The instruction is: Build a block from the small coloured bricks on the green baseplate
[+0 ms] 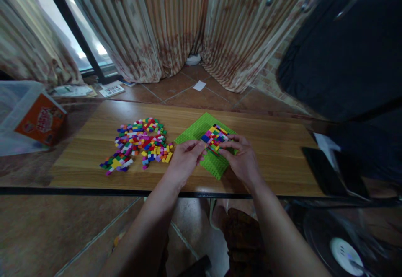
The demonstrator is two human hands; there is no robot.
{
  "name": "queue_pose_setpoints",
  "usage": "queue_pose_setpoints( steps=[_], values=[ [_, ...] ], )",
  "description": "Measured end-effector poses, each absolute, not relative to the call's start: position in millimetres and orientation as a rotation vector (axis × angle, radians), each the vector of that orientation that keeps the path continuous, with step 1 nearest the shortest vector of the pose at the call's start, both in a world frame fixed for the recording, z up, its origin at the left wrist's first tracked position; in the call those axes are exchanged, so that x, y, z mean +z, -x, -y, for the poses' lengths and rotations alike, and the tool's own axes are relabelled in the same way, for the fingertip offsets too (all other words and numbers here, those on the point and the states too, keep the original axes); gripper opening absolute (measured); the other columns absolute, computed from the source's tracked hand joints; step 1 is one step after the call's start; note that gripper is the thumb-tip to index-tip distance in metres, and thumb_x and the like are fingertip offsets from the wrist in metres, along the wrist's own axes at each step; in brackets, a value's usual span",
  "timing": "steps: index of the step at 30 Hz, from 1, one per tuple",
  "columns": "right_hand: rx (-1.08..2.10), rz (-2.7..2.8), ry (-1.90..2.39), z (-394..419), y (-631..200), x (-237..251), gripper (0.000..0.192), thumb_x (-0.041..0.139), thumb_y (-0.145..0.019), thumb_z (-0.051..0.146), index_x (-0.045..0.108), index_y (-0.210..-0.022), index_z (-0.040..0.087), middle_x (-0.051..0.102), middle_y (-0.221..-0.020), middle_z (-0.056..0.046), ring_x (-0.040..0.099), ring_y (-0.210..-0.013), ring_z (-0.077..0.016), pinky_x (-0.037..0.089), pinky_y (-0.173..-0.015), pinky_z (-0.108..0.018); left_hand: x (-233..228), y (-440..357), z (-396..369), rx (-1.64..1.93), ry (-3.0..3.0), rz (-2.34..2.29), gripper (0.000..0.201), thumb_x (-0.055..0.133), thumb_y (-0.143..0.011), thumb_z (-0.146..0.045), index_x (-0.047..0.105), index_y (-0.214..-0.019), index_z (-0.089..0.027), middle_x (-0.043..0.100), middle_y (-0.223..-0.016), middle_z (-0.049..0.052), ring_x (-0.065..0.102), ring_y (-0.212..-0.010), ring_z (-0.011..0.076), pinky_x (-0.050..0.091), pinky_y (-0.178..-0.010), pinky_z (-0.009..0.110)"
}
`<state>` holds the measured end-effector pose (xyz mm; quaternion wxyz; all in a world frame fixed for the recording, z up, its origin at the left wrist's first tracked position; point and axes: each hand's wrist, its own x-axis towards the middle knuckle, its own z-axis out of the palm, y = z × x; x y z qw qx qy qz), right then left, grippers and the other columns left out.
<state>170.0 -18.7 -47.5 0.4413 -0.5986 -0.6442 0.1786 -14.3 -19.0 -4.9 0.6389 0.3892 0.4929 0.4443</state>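
Observation:
A green studded baseplate (197, 127) lies turned cornerwise on the wooden table. On it sits a block of multicoloured toy bricks (215, 135) built close together. My left hand (187, 154) is at the block's left front side, thumb and fingertips pinched together; whatever is between them is too small to make out. From the right, my right hand (240, 153) reaches over the plate with thumb and fingers curved around the block's right edge, fingertips at the bricks. Whether it grips a brick is hidden. Left of the plate spreads a pile of loose coloured bricks (141, 141).
The long wooden table (276, 155) has a dark front edge. A clear plastic bin (19, 117) with an orange label stands at the far left. Dark flat objects (323, 170) lie at the right end. Curtains (176, 25) hang behind, and a paper (199, 85) lies on the floor.

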Motion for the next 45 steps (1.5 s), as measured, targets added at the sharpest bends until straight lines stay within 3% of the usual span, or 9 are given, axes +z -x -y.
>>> queue_pose_setpoints(
  steps=[9, 35, 45],
  values=[
    [0.31, 1.635, 1.493, 24.9, -165.8, -35.4, 0.01, 0.067, -0.082, 0.027, 0.076, -0.079, 0.024, 0.065, -0.107, -0.008, 0.058, -0.106, -0.0254, 0.046, -0.097, -0.046, -7.4, 14.6, 19.1, 1.027, -0.894, -1.117, 0.023, 0.068, -0.074, -0.038, 0.064, -0.069, -0.016, 0.061, -0.064, -0.001, 0.047, -0.051, 0.0068, 0.032, -0.048, 0.02],
    [0.426, 1.413, 1.592, 25.4, -152.4, -37.1, 0.006, 0.071, -0.072, 0.024, 0.068, -0.068, 0.021, 0.057, -0.103, -0.008, 0.059, -0.102, -0.0245, 0.045, -0.094, -0.042, -7.1, 13.0, 20.6, 1.022, -0.895, -1.113, 0.019, 0.066, -0.077, -0.031, 0.064, -0.068, -0.015, 0.06, -0.062, -0.002, 0.047, -0.05, 0.0063, 0.032, -0.047, 0.019],
    [0.349, 1.368, 1.532, 26.9, -165.6, -30.3, 0.013, 0.07, -0.077, 0.035, 0.07, -0.072, 0.023, 0.063, -0.097, -0.006, 0.062, -0.096, -0.0233, 0.048, -0.089, -0.041, -4.9, 11.3, 22.8, 1.025, -0.684, -1.114, 0.014, 0.062, -0.085, -0.023, 0.064, -0.076, -0.012, 0.071, -0.078, 0.007, 0.066, -0.065, 0.0117, 0.05, -0.06, 0.021]
  ],
)
